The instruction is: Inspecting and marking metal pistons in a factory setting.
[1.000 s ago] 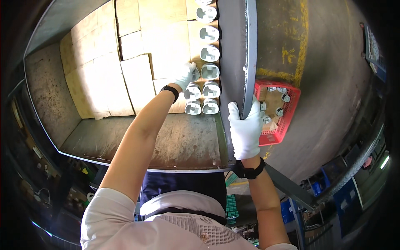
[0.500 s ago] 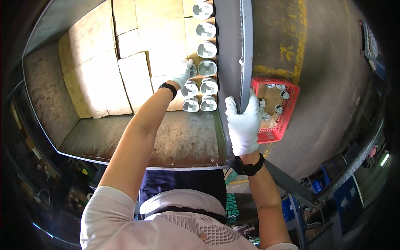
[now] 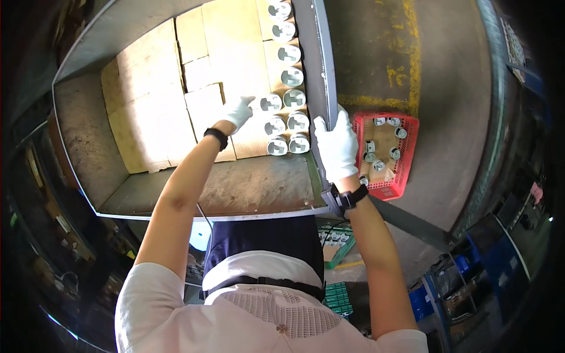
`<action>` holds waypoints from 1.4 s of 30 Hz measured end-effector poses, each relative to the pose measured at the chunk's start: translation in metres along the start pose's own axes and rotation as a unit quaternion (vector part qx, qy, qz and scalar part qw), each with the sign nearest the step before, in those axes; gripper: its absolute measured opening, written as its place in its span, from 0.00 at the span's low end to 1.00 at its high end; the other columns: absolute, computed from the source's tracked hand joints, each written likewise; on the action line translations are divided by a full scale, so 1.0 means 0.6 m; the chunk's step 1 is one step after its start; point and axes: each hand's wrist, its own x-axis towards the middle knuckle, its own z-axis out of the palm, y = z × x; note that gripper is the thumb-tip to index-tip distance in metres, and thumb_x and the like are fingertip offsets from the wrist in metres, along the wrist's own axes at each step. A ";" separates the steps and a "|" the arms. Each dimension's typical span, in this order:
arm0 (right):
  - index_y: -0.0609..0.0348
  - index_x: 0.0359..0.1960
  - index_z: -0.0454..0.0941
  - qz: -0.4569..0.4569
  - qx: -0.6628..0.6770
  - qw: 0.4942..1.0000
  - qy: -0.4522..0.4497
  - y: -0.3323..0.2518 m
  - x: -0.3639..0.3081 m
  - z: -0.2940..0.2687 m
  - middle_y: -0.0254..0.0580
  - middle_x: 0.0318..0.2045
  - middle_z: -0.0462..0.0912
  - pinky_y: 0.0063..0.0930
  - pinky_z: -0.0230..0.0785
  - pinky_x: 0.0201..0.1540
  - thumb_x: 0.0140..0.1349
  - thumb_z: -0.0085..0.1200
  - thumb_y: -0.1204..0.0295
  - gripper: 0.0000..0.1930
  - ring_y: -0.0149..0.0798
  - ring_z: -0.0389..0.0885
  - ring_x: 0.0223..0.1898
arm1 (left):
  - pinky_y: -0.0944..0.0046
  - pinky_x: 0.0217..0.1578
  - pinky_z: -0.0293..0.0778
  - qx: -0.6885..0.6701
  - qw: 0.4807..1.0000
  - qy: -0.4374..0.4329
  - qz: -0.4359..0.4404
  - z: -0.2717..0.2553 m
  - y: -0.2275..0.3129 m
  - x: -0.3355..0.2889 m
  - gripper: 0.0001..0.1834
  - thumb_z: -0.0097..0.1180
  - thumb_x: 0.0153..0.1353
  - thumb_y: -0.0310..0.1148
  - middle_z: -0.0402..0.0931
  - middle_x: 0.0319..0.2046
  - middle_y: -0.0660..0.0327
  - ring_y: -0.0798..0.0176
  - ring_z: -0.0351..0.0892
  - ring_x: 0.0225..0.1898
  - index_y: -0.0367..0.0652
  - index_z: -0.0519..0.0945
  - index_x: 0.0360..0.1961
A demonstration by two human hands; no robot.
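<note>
My left hand (image 3: 238, 113), in a white glove, hovers over the cardboard lining (image 3: 203, 120) of a large metal bin. Its fingers are apart with nothing between them, and their tips point at a silver-grey piston (image 3: 271, 103) just to the right. That piston stands third from the near end of a short column. A longer column of pistons (image 3: 292, 77) runs beside it along the bin's right wall. My right hand (image 3: 337, 146), also gloved, is wrapped over the bin's right metal rim (image 3: 327, 65), thumb on the inner side.
A red plastic crate (image 3: 406, 159) with several loose pistons on cardboard stands on the floor to the right. Yellow lines (image 3: 414, 59) mark the floor beyond it. Below the bin's near edge is a green crate (image 3: 341, 252). Blue bins (image 3: 421, 303) sit at the lower right.
My left hand has let go of the piston at the end of the short column and drawn back leftward. My right hand stays on the rim. The view has shifted slightly.
</note>
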 end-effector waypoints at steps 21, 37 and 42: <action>0.57 0.59 0.73 0.110 0.211 0.928 0.288 0.122 -0.505 -0.069 0.52 0.45 0.82 0.43 0.75 0.47 0.60 0.61 0.62 0.26 0.49 0.83 0.42 | 0.68 0.54 0.70 0.008 0.972 -0.196 0.129 -0.108 0.069 -0.389 0.23 0.57 0.68 0.38 0.82 0.48 0.61 0.68 0.77 0.49 0.37 0.75 0.60; 0.63 0.49 0.80 0.502 0.165 0.737 0.422 0.178 -1.120 0.175 0.55 0.44 0.83 0.40 0.74 0.51 0.64 0.57 0.62 0.19 0.54 0.82 0.46 | 0.75 0.46 0.69 0.243 0.787 -0.467 0.321 0.288 0.245 -0.622 0.19 0.58 0.67 0.31 0.81 0.42 0.66 0.77 0.73 0.41 0.37 0.78 0.57; 0.56 0.44 0.82 0.621 0.143 0.665 0.389 0.143 -1.271 0.268 0.54 0.31 0.84 0.45 0.76 0.39 0.61 0.57 0.62 0.14 0.55 0.84 0.34 | 0.78 0.47 0.69 0.312 0.710 -0.547 0.316 0.446 0.232 -0.727 0.20 0.57 0.65 0.25 0.81 0.44 0.66 0.78 0.74 0.42 0.36 0.77 0.59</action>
